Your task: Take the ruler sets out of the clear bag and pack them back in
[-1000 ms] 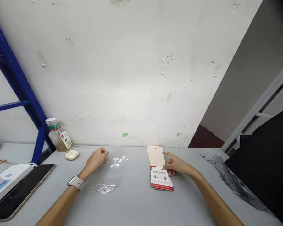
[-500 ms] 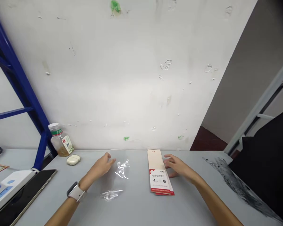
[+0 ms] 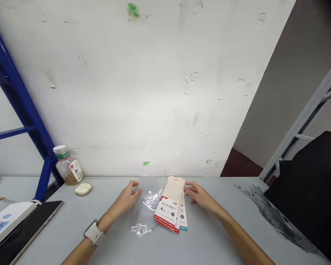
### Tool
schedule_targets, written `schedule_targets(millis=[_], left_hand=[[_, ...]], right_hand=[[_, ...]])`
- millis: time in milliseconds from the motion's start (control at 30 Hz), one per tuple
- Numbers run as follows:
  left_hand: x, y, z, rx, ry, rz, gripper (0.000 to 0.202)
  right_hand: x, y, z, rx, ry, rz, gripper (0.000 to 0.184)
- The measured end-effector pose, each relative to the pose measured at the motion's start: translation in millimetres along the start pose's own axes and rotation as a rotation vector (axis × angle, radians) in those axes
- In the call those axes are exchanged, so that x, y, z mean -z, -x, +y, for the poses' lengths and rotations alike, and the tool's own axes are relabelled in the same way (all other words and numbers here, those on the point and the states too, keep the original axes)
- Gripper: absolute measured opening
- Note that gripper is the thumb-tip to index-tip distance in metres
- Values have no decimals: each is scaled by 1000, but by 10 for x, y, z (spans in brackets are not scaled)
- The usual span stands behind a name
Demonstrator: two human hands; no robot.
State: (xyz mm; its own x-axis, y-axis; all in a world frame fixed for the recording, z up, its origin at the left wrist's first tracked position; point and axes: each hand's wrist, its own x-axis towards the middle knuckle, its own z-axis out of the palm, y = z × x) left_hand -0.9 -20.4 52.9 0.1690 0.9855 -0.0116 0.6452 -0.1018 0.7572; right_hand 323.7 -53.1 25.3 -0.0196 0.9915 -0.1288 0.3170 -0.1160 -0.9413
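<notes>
A small fanned stack of cream ruler-set packets (image 3: 173, 191) with white labels lies on the grey table, mostly red-edged, with a teal-edged one showing at the lower right. Its left side lies over or against a clear plastic bag (image 3: 143, 215), which is crinkled and shiny. My left hand (image 3: 130, 195), with a white-strapped watch on its wrist, rests at the bag's left edge, thumb and fingers apart. At the stack's upper right edge is my right hand (image 3: 198, 195), its fingers spread and touching or almost touching the packets; some fingertips are hidden.
To the left stand a capped bottle (image 3: 68, 165) and a cream oval case (image 3: 83, 188). A dark tablet (image 3: 30, 228) and a white power strip (image 3: 9, 220) lie at the lower left. Black fabric (image 3: 309, 195) covers the right side. The white wall (image 3: 165, 92) bounds the table's back.
The packets have shifted left toward the bag and fanned out, uncovering a teal-edged one. My right hand has moved left with them. My left hand and the bag appear slightly further right.
</notes>
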Motion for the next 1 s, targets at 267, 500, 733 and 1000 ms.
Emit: schedule_targets(millis=[267, 500, 733, 1000], left_hand=[[-303, 383, 277, -747, -398, -159, 37], [-613, 586, 438, -924, -531, -238, 16], [-794, 561, 456, -970, -606, -160, 16], [-931, 572, 427, -1033, -597, -148, 16]], right_hand=[[-133, -84, 183, 165, 168, 140, 36], [-213, -150, 185, 210, 281, 176, 36], [-214, -261, 176, 238, 330, 184, 36], [-213, -407, 139, 239, 349, 173, 40]])
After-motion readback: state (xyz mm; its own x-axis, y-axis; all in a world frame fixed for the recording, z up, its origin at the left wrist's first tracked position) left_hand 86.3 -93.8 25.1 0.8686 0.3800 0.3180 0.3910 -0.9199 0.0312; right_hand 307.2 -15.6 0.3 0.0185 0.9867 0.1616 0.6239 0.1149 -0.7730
